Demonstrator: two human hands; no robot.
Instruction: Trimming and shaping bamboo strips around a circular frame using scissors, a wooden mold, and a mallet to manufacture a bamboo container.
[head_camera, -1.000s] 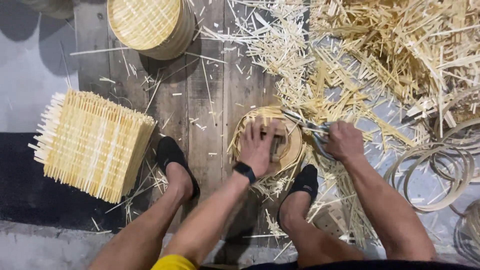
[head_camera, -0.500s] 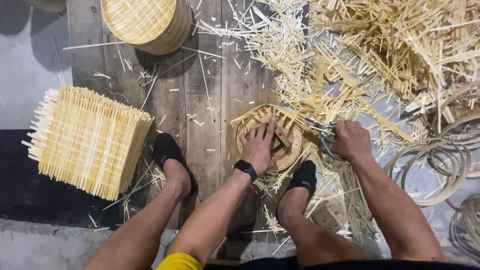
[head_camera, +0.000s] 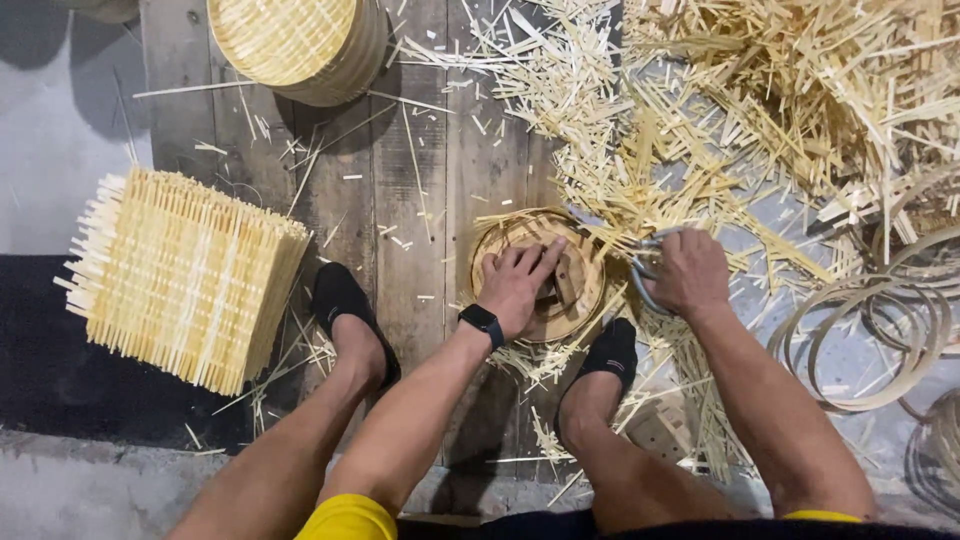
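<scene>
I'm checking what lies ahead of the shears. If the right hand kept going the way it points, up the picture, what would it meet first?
Probably the heap of cut bamboo strips just beyond the right hand and its shears; depth is unclear.

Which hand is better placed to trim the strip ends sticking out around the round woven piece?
Right. The right hand grips the shears at the edge of the round woven piece, blades toward its rim. The left hand lies flat on top, pinning it, so it likely serves best to hold it steady.

Scissors (head_camera: 645, 268) blades hidden behind the right hand (head_camera: 692, 272); hoops (head_camera: 880, 330) cut off.
</scene>
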